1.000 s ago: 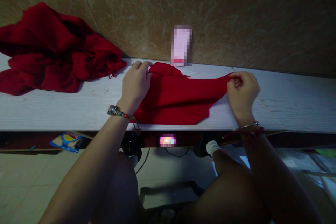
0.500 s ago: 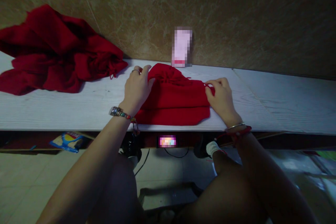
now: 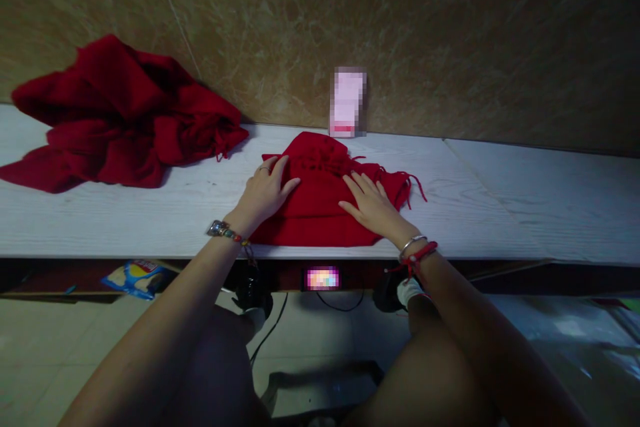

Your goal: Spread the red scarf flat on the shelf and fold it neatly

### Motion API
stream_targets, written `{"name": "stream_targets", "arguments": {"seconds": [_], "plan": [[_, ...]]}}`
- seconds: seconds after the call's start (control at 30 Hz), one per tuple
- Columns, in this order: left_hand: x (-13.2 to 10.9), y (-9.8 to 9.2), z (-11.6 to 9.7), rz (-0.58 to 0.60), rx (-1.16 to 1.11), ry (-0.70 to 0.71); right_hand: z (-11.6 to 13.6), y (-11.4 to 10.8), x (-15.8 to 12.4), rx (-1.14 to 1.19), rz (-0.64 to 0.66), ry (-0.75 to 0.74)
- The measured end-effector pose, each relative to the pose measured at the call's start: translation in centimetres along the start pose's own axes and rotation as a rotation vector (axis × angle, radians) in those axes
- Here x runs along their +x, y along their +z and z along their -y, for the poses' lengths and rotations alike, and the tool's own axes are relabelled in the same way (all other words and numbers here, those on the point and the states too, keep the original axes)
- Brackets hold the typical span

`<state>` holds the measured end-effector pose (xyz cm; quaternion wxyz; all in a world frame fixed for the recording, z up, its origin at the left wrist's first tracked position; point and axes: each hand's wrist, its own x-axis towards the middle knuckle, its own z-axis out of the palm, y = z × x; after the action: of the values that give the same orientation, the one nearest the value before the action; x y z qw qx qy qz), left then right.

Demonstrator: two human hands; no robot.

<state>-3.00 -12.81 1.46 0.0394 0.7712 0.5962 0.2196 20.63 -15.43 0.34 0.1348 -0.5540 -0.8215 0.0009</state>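
Note:
A red fringed cloth (image 3: 320, 210), perhaps a scarf, lies folded in front of me on the white wood-grain tabletop (image 3: 480, 213). My left hand (image 3: 267, 187) rests on its left edge, fingers apart. Flat on the right part of the cloth lies my right hand (image 3: 370, 200), fingers spread. Loose fringe strands stick out past the cloth's right end. Bunched folds show along its far side. A second red cloth (image 3: 120, 120) sits in a crumpled heap to the left, with some fringe at its right end.
A blurred-out pink rectangular object (image 3: 349, 100) leans against the brown marbled wall (image 3: 425, 33) behind the cloth. Below the table edge, a blue and yellow snack bag (image 3: 137, 278) lies on a lower shelf. Near my feet is a small lit screen (image 3: 323, 278), also blurred.
My right hand has let go of the cloth's right end and moved left onto its top, flattening out. The fringe there now lies loose. My left hand has lowered onto the left edge.

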Motion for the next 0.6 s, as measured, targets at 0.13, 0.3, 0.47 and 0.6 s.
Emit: {"name": "stream_targets", "arguments": {"seconds": [0.13,0.3,0.47,0.6], "plan": [[0.2,0.1,0.1,0.018,0.023,-0.020,1.6,0.0,0.3,-0.012,0.004,-0.007],[-0.2,-0.1,1.2,0.039,0.065,-0.041,4.0,0.4,1.0,-0.005,0.009,-0.005],[-1.2,-1.0,3.3,0.063,0.150,-0.072,6.9,1.1,2.4,0.020,0.004,-0.013],[-2.4,-2.4,5.2,0.038,0.222,-0.133,9.8,1.8,3.5,0.062,0.003,-0.066]]}}
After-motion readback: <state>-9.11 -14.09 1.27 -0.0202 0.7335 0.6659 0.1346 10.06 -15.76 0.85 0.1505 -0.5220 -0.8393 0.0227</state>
